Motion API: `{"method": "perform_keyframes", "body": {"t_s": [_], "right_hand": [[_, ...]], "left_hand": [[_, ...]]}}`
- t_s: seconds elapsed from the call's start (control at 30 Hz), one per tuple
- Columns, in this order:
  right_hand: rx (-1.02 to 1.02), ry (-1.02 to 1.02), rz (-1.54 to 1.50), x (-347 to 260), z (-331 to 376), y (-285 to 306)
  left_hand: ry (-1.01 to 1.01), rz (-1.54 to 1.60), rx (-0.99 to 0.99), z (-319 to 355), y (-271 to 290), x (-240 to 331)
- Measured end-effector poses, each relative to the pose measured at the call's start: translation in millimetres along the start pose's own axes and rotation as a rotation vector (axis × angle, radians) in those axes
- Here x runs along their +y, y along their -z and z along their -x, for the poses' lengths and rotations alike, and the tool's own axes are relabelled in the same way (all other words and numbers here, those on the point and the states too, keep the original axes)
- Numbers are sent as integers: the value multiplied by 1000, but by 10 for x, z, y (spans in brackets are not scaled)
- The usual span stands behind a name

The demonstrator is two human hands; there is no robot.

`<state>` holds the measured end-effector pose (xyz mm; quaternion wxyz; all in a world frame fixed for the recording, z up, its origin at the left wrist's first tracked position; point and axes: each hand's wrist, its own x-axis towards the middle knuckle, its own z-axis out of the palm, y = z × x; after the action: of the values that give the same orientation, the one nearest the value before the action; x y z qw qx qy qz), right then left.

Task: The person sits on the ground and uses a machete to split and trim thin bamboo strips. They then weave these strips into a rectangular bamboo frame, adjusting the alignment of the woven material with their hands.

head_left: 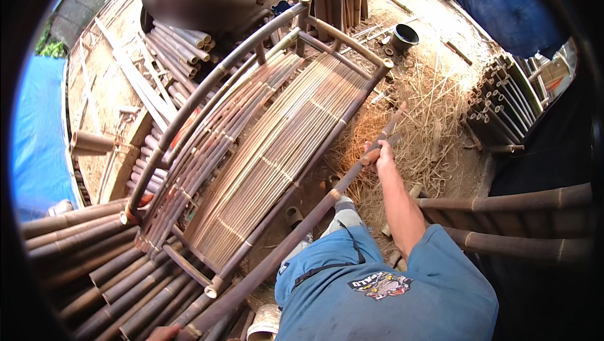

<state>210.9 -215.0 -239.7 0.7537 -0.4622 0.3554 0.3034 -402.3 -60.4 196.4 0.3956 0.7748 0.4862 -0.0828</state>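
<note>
One long, round, dark-brown bamboo pole (286, 240) slants in front of the body

Two bare hands are at the pole, which runs from the lower left, past the waist, up to the right. The right hand (375, 155) has its fingers wrapped around the upper part, with the arm stretched forward; a second brown tip shows beside the grip, though whether it belongs to another piece cannot be told. The left hand (165, 333) is cut off by the lower edge, next to the pole's near end; how its fingers sit cannot be told.

Just left of the pole stands a long brown bamboo bench (270, 165) with a pale slatted seat and a rounded dark frame. Many cut dark-brown bamboo lengths (135, 287) lie side by side at the lower left. Beyond the right hand, loose straw-coloured shavings (434, 133) cover the ground, and a round black bucket (404, 37) stands at their far side. Close to the teal-blue cloth shirt (428, 297), a round white bucket (264, 319) sits partly under the pole's lower stretch.
</note>
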Motion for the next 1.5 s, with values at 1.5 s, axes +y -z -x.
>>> {"method": "perform_keyframes", "body": {"t_s": [1.5], "right_hand": [[-142, 2, -135, 413, 792, 816]], "left_hand": [[-227, 678, -831, -2672, -2014, 1414]]}}
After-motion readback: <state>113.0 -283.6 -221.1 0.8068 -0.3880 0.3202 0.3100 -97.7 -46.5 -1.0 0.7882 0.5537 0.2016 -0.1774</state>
